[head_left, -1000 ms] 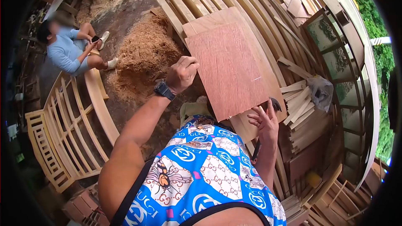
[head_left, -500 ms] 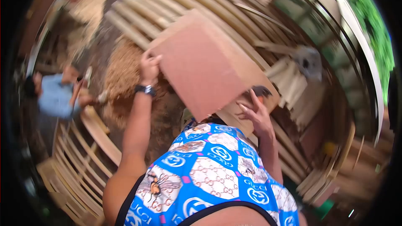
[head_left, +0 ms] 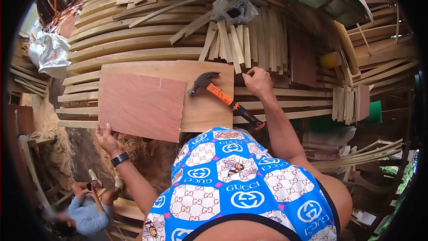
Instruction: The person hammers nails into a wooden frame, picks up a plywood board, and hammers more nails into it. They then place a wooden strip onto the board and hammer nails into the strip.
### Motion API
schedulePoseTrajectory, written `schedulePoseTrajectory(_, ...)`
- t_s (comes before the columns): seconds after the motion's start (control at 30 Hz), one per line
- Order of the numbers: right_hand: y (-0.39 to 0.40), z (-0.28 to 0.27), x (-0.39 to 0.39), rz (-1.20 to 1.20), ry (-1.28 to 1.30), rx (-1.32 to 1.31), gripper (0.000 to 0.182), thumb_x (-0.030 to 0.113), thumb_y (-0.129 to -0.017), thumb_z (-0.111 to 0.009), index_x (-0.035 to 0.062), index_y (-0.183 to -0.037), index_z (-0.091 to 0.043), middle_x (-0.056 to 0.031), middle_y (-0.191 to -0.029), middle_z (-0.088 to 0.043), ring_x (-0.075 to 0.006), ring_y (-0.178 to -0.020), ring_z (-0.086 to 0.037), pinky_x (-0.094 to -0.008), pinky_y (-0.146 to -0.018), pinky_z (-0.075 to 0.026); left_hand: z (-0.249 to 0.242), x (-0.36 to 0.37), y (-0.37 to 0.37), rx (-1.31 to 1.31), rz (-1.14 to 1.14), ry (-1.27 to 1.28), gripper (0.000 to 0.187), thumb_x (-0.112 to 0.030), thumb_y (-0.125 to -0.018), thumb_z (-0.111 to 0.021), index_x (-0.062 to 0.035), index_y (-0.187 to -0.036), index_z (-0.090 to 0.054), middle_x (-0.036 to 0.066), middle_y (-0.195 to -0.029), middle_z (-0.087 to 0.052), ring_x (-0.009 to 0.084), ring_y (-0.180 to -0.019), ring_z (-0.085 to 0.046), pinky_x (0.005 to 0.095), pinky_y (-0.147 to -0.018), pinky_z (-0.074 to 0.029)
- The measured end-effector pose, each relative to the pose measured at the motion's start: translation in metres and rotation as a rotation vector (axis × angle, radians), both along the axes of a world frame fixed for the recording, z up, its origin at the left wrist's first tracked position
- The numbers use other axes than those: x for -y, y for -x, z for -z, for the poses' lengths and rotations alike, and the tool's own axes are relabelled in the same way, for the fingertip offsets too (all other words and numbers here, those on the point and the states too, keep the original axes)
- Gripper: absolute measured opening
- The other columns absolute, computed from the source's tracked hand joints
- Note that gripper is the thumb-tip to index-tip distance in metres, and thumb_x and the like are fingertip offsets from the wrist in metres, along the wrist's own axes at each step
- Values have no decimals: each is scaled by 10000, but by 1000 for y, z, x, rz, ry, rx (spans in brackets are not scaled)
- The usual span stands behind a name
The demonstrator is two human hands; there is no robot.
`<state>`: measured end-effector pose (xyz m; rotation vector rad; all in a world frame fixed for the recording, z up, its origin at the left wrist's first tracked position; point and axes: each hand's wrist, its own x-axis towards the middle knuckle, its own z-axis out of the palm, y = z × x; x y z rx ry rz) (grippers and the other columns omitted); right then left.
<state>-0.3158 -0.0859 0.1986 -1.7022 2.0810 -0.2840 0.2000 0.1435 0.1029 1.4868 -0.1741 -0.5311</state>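
Note:
A reddish plywood sheet [head_left: 140, 105] lies on a larger, paler board [head_left: 214, 118]. My left hand [head_left: 108, 140] pinches the sheet's lower left edge, near the board's corner. The hammer [head_left: 227, 100], with a black head and an orange and black handle, rests on the pale board, its handle end past the board's right edge. Beyond the board's upper right corner is my right hand [head_left: 257, 81], its fingers curled together beside the ends of short wooden strips [head_left: 236, 47]. Whatever its fingertips grip is too small to name.
Long wooden slats [head_left: 138, 47] run under and behind the boards. A plastic bag [head_left: 234, 8] sits on the strips. Bundled strips [head_left: 345, 104] stand at the right. Another person [head_left: 91, 214] sits at the lower left, near sawdust [head_left: 49, 120].
The head view has turned. My right hand has moved off the boards to the strips, its fingers now curled. The reddish sheet lies left of the hammer, which is now uncovered.

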Motion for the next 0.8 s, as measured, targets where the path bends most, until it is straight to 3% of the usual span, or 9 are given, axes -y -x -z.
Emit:
schedulePoseTrajectory(0.17,42,25,9,175,114,130,312,310,-851,-707,60,-1025,-771,-219,-1022,-761,-414,-1045,-711,-483,-927,-557,-4,-1,6,15,81,31,549,-33,-947,-711,-32,-1438,-466,116,-1058,-677,184,-798,-664,322,-626,-571)
schedulePoseTrajectory(0.23,77,36,26,193,305,82,329,293,-844,-707,52,-1059,-772,-226,-1038,-760,-415,-1053,-710,-479,-938,-554,1,-2,3,10,115,-5,535,-33,-951,-710,-26,-1429,-469,113,-1026,-687,171,-748,-662,303,-597,-568)
schedulePoseTrajectory(0.3,113,43,40,232,330,73,339,282,-842,-702,45,-1075,-768,-231,-1047,-758,-418,-1058,-709,-476,-942,-555,-6,-6,6,43,92,-112,511,-70,-945,-746,-27,-1388,-493,74,-904,-679,144,-687,-637,271,-538,-515)
schedulePoseTrajectory(0.47,164,65,57,320,277,30,386,253,-824,-684,35,-1135,-755,-244,-1113,-747,-422,-1098,-698,-468,-968,-551,-12,0,12,118,112,-261,503,-111,-938,-782,-26,-1349,-504,60,-834,-661,131,-607,-588,261,-492,-470)
schedulePoseTrajectory(0.63,149,66,54,350,200,-5,515,212,-785,-671,33,-1268,-669,-259,-1235,-706,-434,-1202,-647,-481,-1029,-516,2,0,7,181,85,-270,522,-112,-937,-788,-24,-1352,-484,66,-825,-656,131,-583,-564,267,-483,-468)
schedulePoseTrajectory(0.8,109,40,42,329,183,27,500,165,-766,-668,-30,-1224,-614,-328,-1192,-679,-484,-1161,-636,-511,-1016,-507,-15,7,21,148,70,-308,516,-117,-949,-772,-20,-1350,-463,58,-796,-618,137,-569,-552,272,-471,-457)
